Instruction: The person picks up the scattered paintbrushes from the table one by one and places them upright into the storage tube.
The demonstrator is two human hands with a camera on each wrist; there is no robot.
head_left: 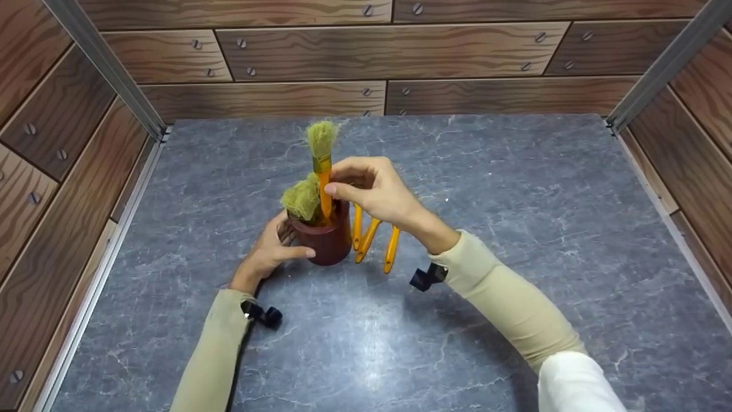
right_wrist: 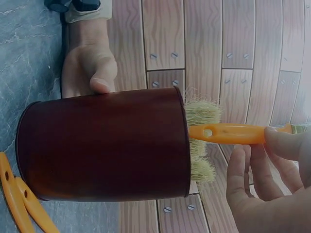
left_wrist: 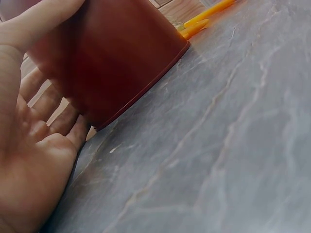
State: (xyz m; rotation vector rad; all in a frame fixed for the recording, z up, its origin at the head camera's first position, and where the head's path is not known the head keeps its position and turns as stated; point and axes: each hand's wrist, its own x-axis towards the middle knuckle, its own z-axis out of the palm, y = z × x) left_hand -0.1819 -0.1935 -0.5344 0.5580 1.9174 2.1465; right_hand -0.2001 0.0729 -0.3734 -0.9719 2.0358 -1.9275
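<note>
A dark red-brown cylindrical cup [head_left: 329, 245] stands upright on the table. My left hand [head_left: 267, 250] holds it from the left, thumb on the near side and fingers round the far side. My right hand [head_left: 380, 191] pinches an orange-handled paintbrush [head_left: 322, 163] between thumb and fingers, bristles up. The tip of its handle [right_wrist: 223, 133] is right at the cup's mouth in the right wrist view. Yellow-green bristles [head_left: 301, 200] of other brushes stick out above the cup's rim.
Right of the cup lie several orange brush handles [head_left: 392, 252], their far ends hidden behind my right hand. The grey marbled tabletop [head_left: 514, 189] is bounded by wood-patterned walls [head_left: 394, 51] at the back and sides.
</note>
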